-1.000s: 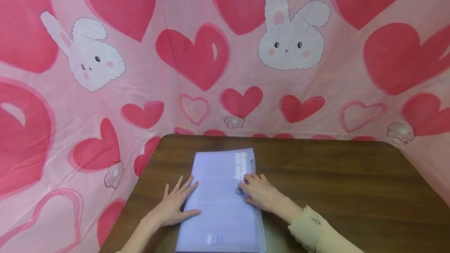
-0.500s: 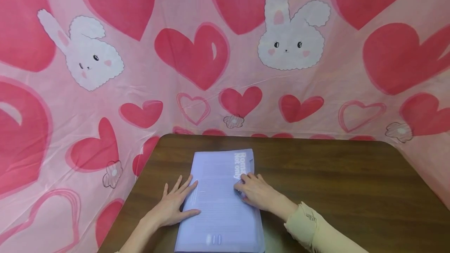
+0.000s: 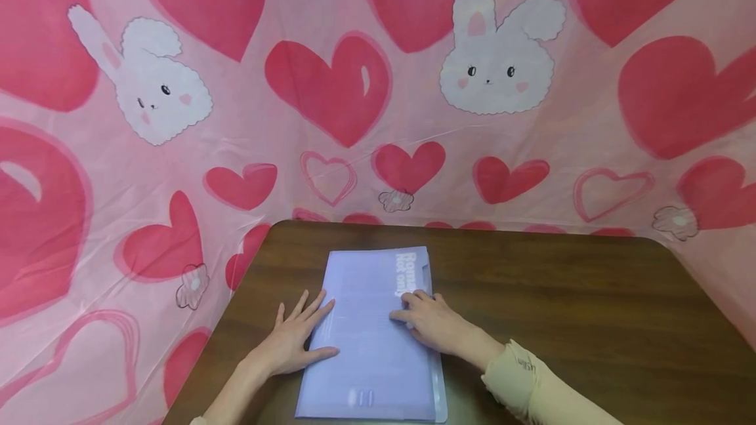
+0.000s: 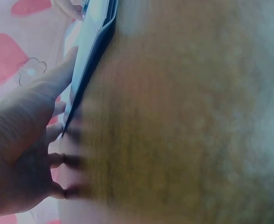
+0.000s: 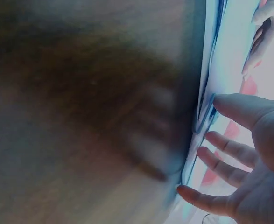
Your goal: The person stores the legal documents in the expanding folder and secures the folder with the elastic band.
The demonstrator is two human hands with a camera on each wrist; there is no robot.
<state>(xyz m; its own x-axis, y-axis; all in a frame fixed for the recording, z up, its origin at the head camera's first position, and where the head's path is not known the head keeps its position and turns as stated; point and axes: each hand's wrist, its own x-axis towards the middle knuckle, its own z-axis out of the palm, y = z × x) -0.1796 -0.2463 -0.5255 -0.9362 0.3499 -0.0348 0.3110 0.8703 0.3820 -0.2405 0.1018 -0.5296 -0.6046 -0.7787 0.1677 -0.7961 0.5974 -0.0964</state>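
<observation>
A lavender translucent document folder (image 3: 366,346) lies on the dark wooden table, with white lettering at its upper right. My left hand (image 3: 292,340) rests spread over its left edge, thumb and fingertips on the cover. Over the right edge lies my right hand (image 3: 434,321), its index finger reaching left across the cover below the lettering. In the right wrist view the right thumb (image 5: 239,107) meets the folder's edge, beside a small dark blue piece, and the other fingers are spread. The left wrist view shows the folder (image 4: 92,44) edge-on by the left hand (image 4: 24,135).
The brown wooden table (image 3: 567,320) extends to the right of the folder. Behind and to the left hangs a pink cloth (image 3: 413,103) printed with red hearts and white rabbits. A pale sleeve (image 3: 520,376) covers the right forearm.
The right index finger has straightened over the cover; a small round, shiny fastener seen beneath those fingers a second ago is now hidden. The left hand stays in place.
</observation>
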